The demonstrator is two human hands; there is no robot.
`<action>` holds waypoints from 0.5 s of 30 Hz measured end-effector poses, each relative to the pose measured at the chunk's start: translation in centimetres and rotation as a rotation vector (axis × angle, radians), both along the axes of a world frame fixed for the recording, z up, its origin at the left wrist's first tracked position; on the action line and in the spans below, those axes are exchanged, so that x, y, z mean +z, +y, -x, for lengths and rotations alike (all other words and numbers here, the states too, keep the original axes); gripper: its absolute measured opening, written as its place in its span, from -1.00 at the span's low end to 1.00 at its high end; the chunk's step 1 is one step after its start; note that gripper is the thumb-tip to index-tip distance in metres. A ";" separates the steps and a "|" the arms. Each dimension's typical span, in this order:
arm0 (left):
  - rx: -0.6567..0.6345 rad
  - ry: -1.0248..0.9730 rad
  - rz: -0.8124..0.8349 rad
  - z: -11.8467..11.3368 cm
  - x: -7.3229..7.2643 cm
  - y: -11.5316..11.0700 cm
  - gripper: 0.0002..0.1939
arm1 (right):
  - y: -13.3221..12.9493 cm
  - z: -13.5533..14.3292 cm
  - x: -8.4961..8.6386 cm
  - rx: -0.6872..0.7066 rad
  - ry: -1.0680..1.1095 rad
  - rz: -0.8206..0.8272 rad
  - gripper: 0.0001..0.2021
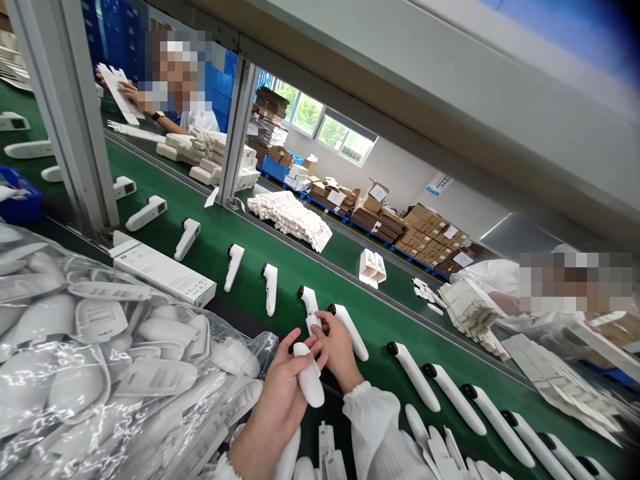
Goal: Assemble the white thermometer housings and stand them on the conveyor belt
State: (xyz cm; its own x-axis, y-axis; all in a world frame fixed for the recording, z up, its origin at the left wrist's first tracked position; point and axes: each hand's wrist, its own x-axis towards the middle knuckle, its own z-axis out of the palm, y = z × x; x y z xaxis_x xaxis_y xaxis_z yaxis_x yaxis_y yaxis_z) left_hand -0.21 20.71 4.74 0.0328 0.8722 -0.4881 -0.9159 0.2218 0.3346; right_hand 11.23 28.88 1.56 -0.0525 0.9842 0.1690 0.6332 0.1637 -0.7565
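Note:
My left hand (287, 377) is closed on a smooth, rounded white plastic cover (311, 381), with the thumb across it. Just beyond, the fingers of my right hand (340, 347) pinch the lower end of a white infrared thermometer (308, 298) with a black tip, lying at the green conveyor belt (210, 257). The fingers partly hide that lower end. Close to the right hand's far side lies another thermometer (353, 333). More thermometers lie spaced along the belt to both sides, among them one (270, 287) to the left and one (413, 377) to the right.
A clear plastic bag of white covers (110, 360) fills the lower left. Behind it lies a white printed box (163, 270). Metal posts (67, 120) rise from the belt's edge. Across the belt, a co-worker's hand (133, 97) holds flat cartons; another person (490, 280) sits right.

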 end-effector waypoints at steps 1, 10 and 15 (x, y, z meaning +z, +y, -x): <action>0.009 0.001 -0.015 0.0 0.0 0.0 -0.45 | 0.2 0.0 -0.5 0.005 -0.086 -0.035 -0.64; 0.092 -0.020 -0.091 0.0 -0.7 0.0 -0.70 | 1.1 -0.8 -1.8 -0.080 -0.589 -0.141 -0.61; 0.152 0.036 -0.158 0.2 -0.3 -0.3 -0.68 | -1.8 -1.4 0.2 -0.118 -0.325 -0.139 -0.58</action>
